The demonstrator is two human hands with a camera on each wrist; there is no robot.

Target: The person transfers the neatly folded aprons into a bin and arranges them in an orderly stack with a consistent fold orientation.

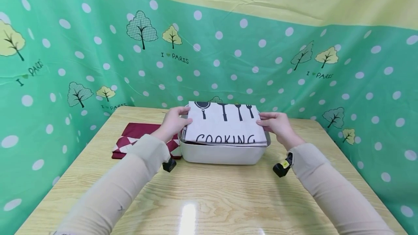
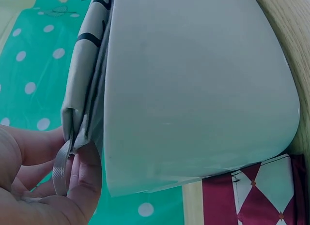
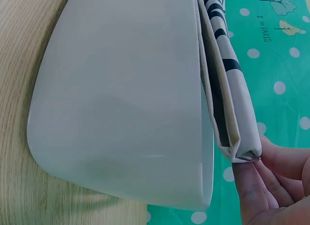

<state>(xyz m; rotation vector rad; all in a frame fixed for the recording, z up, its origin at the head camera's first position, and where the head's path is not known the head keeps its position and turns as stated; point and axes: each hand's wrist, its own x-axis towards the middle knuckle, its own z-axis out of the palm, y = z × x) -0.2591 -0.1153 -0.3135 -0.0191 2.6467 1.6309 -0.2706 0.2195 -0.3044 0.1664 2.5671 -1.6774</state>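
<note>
A folded white cloth (image 1: pixel 225 128) printed with black utensils and the word COOKING lies over the mouth of a white bin (image 1: pixel 223 155). My left hand (image 1: pixel 173 122) pinches its left edge, thumb above and fingers below. A fabric strap (image 2: pixel 60 169) hangs from the cloth's corner beside those fingers in the left wrist view. On the other side, my right hand (image 1: pixel 277 124) pinches the right edge. The right wrist view shows the cloth's stacked layers (image 3: pixel 225 89) at the bin's rim, the fingertips on its corner. The bin's inside is hidden under the cloth.
A folded dark red cloth (image 1: pixel 138 131) with a red and white diamond pattern lies on the wooden table (image 1: pixel 225 198), left of the bin and partly behind my left arm. A green dotted curtain (image 1: pixel 215 46) hangs behind and along both sides of the table.
</note>
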